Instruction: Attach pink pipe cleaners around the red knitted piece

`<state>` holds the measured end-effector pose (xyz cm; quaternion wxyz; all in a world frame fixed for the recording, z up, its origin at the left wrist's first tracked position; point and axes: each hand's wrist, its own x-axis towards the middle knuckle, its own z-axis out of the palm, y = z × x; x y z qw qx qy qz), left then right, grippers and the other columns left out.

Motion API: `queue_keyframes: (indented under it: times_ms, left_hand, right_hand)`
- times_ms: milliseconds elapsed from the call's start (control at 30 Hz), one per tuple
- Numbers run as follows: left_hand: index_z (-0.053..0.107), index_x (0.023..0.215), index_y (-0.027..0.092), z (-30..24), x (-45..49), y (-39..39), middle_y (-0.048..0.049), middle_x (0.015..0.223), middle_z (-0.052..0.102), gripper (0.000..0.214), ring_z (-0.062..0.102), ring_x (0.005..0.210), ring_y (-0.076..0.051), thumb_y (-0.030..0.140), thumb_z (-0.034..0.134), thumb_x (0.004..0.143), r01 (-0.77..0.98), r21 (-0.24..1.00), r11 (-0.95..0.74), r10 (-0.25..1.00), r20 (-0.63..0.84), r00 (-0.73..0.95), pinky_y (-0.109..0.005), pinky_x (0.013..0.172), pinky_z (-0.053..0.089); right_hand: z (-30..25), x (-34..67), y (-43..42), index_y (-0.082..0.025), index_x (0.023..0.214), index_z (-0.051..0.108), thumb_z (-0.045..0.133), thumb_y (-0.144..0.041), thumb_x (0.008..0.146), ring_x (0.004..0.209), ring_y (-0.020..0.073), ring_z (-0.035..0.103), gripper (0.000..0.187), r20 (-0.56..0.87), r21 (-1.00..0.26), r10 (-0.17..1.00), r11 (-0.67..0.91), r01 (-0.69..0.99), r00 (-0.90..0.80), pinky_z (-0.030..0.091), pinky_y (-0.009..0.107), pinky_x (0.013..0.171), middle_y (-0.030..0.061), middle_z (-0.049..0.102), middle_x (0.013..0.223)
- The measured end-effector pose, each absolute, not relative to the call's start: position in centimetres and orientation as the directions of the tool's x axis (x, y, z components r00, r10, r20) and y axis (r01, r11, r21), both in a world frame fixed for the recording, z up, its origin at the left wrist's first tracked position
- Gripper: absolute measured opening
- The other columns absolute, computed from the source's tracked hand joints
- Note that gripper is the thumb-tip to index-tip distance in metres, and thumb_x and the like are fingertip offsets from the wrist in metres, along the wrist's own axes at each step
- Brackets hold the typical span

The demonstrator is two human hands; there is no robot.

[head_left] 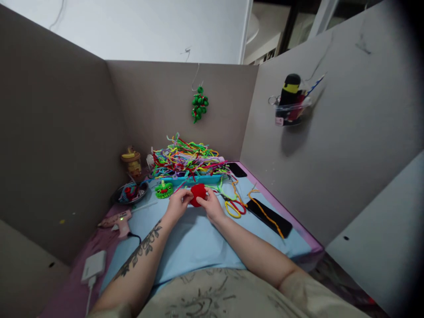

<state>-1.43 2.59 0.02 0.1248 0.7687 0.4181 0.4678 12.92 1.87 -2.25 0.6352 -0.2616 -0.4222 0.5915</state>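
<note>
red piece [198, 192] | long axis roughly near-to-far, facing unclear | left fingers [187, 193], right fingers [202, 202]: pinching its sides

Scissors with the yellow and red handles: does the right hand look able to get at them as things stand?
Probably yes: the scissors lie just beside the right hand, handles largely uncovered. It would likely have to release the red piece first.

The shirt [202, 297] is beige, with dark line drawing and short sleeves [309, 289]; the left forearm [155, 258] has a leafy tattoo [148, 247].
</note>
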Motion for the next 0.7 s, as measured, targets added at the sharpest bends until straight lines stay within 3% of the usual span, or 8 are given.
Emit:
queue_keyframes:
  times_ms: [333,700]
  left_hand:
    - [0.063,0.072,0.017,0.3,-1.8,2.8,-0.0020,0.071,0.064,0.005,0.058,0.069,-0.014,0.013,0.060,0.072,0.526,0.617,-0.586,0.780,0.605,0.159,-0.024,0.065,0.045]
    - [0.066,0.076,0.014,-0.5,-2.1,3.6,-0.0033,0.068,0.067,0.016,0.060,0.060,-0.014,0.030,0.061,0.072,0.348,0.846,-0.404,0.913,0.398,0.091,-0.023,0.054,0.047]
  right_hand:
    - [-2.2,13.0,2.0,-0.020,0.088,0.049,0.074,-0.022,0.058,0.070,0.0158,0.064,0.039,0.231,-0.835,0.971,0.164,-0.525,-0.065,0.049,0.030,0.069,-0.0002,0.069,0.079]
    - [-2.3,12.6,1.6,-0.021,0.087,0.051,0.071,-0.023,0.060,0.076,0.0160,0.062,0.034,0.172,-0.845,0.984,0.121,-0.520,-0.050,0.050,0.029,0.068,-0.0012,0.066,0.082]
